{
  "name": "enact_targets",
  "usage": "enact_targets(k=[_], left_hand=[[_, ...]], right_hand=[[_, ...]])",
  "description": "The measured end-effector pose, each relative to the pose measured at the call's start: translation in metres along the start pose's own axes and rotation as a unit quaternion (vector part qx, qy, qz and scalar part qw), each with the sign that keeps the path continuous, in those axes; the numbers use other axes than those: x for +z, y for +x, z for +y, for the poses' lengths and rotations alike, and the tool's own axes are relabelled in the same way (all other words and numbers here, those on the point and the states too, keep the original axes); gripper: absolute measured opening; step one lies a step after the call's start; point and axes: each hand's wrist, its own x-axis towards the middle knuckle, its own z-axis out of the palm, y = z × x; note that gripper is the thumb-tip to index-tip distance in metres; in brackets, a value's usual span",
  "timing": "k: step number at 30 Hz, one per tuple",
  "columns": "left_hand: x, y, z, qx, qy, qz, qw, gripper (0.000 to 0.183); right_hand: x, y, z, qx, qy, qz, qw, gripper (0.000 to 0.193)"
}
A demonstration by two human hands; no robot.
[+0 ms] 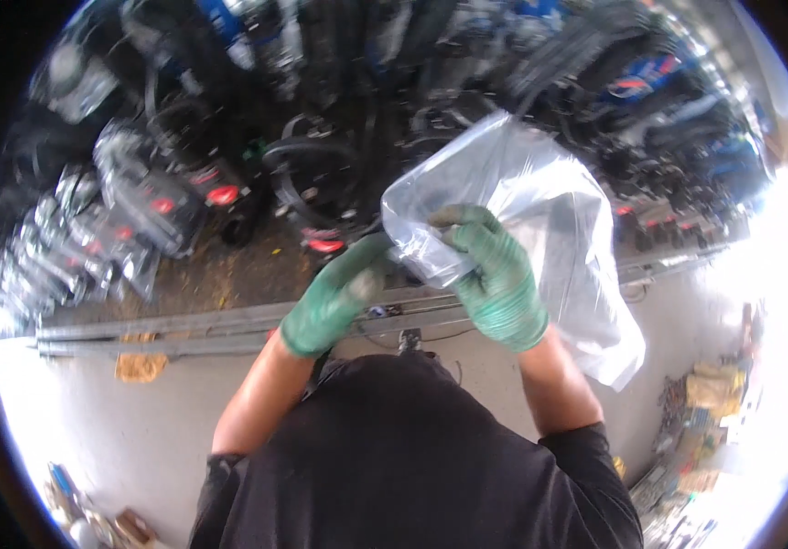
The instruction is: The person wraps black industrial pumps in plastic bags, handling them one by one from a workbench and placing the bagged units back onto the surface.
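Both my hands wear green work gloves in front of my chest. My right hand [496, 279] is closed on a clear plastic bag [563, 206], its fingers curled into the gathered film. The rest of the bag spreads above that hand and hangs down past my right forearm. My left hand [339, 297] is beside the bag's left edge, its fingers pointing up toward the film. Blur and the dark background hide whether those fingertips grip anything. Just beyond the left hand, a black looped cable or hose part with a red piece [323, 245] lies on the worktable.
The dark, worn worktable [229, 284] ends in metal rails [183, 325] before me. Bagged black parts [142, 197] line its left side; black parts with red pieces [669, 224] stand at right. Black hoses or cables crowd the back. Cardboard pieces and clutter [714, 389] are at far right.
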Motion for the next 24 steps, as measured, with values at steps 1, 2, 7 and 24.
enact_targets(k=[1, 2, 7, 24], left_hand=[[-0.004, 0.003, 0.0, -0.011, -0.071, -0.004, 0.997, 0.088], [-0.015, -0.001, 0.003, -0.017, -0.14, -0.005, 0.99, 0.085], [-0.071, -0.028, 0.016, -0.11, -0.082, 0.078, 0.987, 0.053], [-0.145, -0.069, 0.032, -0.119, 0.111, 0.109, 0.981, 0.028]], right_hand=[[0.022, -0.003, -0.008, 0.032, 0.006, -0.009, 0.999, 0.025], [0.045, -0.004, -0.016, 0.06, 0.014, -0.019, 0.998, 0.024], [0.122, -0.007, -0.042, 0.034, 0.004, -0.055, 0.998, 0.03], [0.209, -0.01, -0.063, 0.265, 0.26, -0.115, 0.922, 0.018]])
